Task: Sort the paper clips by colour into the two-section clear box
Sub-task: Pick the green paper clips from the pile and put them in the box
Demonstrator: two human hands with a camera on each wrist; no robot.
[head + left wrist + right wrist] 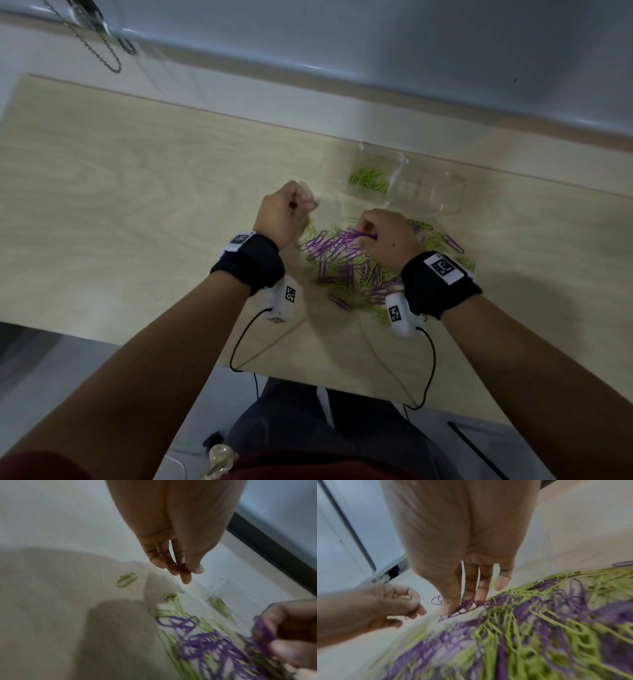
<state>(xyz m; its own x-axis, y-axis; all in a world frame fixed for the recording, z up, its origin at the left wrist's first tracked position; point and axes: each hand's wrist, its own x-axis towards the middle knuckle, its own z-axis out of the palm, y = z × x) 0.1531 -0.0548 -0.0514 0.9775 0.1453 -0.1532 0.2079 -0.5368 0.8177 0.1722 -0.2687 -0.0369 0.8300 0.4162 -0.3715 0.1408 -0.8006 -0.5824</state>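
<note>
Left hand (282, 212): raised at 10 o'clock of the pile, fingertips pinching a purple clip (180, 566).
Right hand (387, 240): over the pile (359, 263), fingers pinched on purple clips (359, 236).
Box (404, 185): at 1 o'clock of the pile; green clips (368, 180) in its left section.
Table (137, 192): light wood.

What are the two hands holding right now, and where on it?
The left hand pinches a purple paper clip by one end at its fingertips. The right hand pinches a bunch of purple clips over the pile; where exactly cannot be told.
</note>
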